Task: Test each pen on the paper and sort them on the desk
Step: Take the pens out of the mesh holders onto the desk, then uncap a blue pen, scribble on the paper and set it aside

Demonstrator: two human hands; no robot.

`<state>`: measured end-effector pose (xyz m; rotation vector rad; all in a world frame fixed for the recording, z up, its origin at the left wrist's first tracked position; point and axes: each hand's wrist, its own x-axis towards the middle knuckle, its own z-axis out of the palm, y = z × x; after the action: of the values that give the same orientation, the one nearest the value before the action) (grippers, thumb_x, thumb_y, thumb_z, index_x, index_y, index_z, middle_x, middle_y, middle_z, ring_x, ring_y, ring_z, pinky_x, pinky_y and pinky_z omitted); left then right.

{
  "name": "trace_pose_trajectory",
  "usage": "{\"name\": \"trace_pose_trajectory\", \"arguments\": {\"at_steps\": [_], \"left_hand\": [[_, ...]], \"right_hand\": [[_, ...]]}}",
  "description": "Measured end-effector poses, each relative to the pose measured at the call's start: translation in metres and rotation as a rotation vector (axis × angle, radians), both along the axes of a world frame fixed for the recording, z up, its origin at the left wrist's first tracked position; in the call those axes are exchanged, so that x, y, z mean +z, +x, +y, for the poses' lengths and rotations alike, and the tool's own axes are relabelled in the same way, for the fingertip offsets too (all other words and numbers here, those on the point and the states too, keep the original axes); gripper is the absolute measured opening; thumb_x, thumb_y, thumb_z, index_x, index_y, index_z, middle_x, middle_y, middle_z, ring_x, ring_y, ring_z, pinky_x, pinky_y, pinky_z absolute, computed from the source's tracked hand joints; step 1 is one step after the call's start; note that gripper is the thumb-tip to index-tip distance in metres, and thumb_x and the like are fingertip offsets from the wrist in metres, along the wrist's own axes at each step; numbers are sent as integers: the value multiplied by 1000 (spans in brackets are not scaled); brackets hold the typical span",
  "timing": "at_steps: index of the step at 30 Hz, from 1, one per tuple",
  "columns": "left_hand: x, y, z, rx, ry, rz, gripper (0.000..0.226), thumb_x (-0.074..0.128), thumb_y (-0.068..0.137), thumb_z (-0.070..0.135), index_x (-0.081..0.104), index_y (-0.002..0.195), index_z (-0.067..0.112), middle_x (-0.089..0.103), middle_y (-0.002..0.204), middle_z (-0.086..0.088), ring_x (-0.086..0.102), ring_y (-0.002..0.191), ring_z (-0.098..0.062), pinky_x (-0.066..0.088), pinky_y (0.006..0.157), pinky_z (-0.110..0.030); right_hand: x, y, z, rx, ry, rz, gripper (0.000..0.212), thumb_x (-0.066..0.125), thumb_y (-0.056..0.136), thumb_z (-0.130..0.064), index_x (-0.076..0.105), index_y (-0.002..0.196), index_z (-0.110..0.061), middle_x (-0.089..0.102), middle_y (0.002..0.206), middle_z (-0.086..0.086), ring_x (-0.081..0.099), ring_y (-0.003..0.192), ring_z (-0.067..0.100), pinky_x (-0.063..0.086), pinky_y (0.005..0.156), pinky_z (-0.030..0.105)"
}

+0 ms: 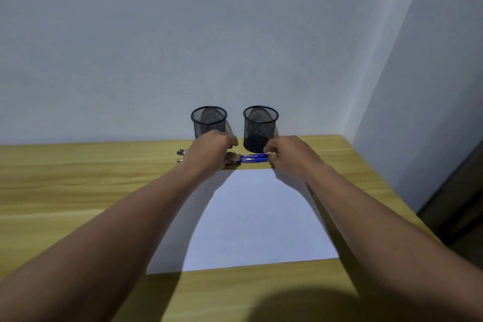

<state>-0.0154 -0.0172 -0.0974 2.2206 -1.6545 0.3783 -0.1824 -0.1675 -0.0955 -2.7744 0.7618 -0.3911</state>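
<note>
No legible text, brand, number or sign appears. The blue plastic pen barrel [254,158], lying on the light wooden desk [78,185] beyond the white sheet of paper [251,217], carries a pale printed line, too small and blurred to read.

wood-grain desk [78,178], matt paper [261,217] (smooth)

Two mesh cups [208,122] [260,127] against the wall block twelve o'clock; bare table [65,185] lies open at nine o'clock.
</note>
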Motion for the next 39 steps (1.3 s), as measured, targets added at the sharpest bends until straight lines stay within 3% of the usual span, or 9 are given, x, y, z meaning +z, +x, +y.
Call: {"name": "trace_pose_trajectory", "arguments": {"at_steps": [2, 8, 15, 22, 29, 31, 34, 37, 39], "left_hand": [[3, -8, -6, -39, 5, -6, 30, 70, 88, 31, 70, 115, 16, 71, 104, -8, 62, 100, -29, 49, 72, -36], [3, -28, -29, -29, 162, -78, 19, 65, 85, 25, 75, 102, 27, 72, 90, -10, 66, 84, -34, 55, 69, -39], [5, -32, -38, -38, 199, -134, 24, 59, 85, 17, 75, 100, 27, 70, 88, -10, 64, 80, -34, 54, 67, -39], [7, -36, -35, -76, 160, -108, 16, 60, 87, 19, 72, 98, 20, 70, 91, -7, 64, 85, -30, 54, 68, -43], [28, -41, -21, -58, 104, 19, 12, 59, 90, 15, 68, 98, 17, 73, 91, -9, 65, 86, -33, 50, 66, -39], [35, -40, -12, -61, 31, 84, 9, 62, 91, 14, 69, 97, 15, 74, 91, -8, 66, 88, -30, 49, 68, -36], [46, -42, 6, -50, -132, 290, 8, 65, 93, 16, 72, 96, 15, 69, 82, 2, 65, 83, -20, 48, 72, -31], [61, -48, 29, -39, -255, 457, 6, 70, 88, 15, 75, 90, 16, 66, 74, 10, 62, 68, -2, 46, 69, -23], [69, -54, 45, -25, -309, 567, 6, 74, 85, 15, 78, 90, 14, 73, 74, 2, 62, 61, 0, 49, 66, -19]], "right_hand": [[0, -1, -4, -4, -7, 25, 27, 60, 91, -14, 74, 111, -24, 73, 108, 6, 65, 98, 30, 47, 74, 34], [-4, -5, -15, 0, -43, 73, 30, 57, 92, -11, 79, 108, -25, 75, 110, 8, 65, 102, 31, 50, 77, 35], [-7, -6, -18, 27, -98, 61, 26, 60, 93, -13, 80, 107, -21, 75, 111, 9, 65, 102, 32, 49, 75, 35], [1, -14, -14, 10, -142, 30, 22, 57, 92, -10, 76, 102, -9, 70, 106, 12, 63, 100, 33, 55, 80, 42], [23, -30, -7, 2, -58, -23, 19, 57, 91, -12, 73, 102, -13, 71, 105, 7, 63, 97, 29, 53, 82, 42], [30, -36, -1, 14, -3, -79, 17, 56, 94, -15, 71, 103, -17, 71, 100, 2, 64, 92, 23, 54, 79, 38], [41, -44, 11, 7, 161, -210, 11, 61, 95, -20, 71, 97, -22, 68, 86, -8, 59, 73, 8, 42, 60, 15], [54, -50, 27, -18, 428, -391, 5, 72, 89, -17, 75, 86, -21, 68, 75, -7, 58, 65, 6, 42, 61, 19], [63, -56, 40, -34, 781, -588, 7, 77, 85, -8, 75, 84, -15, 69, 74, 0, 61, 66, 11, 50, 62, 23]]}}
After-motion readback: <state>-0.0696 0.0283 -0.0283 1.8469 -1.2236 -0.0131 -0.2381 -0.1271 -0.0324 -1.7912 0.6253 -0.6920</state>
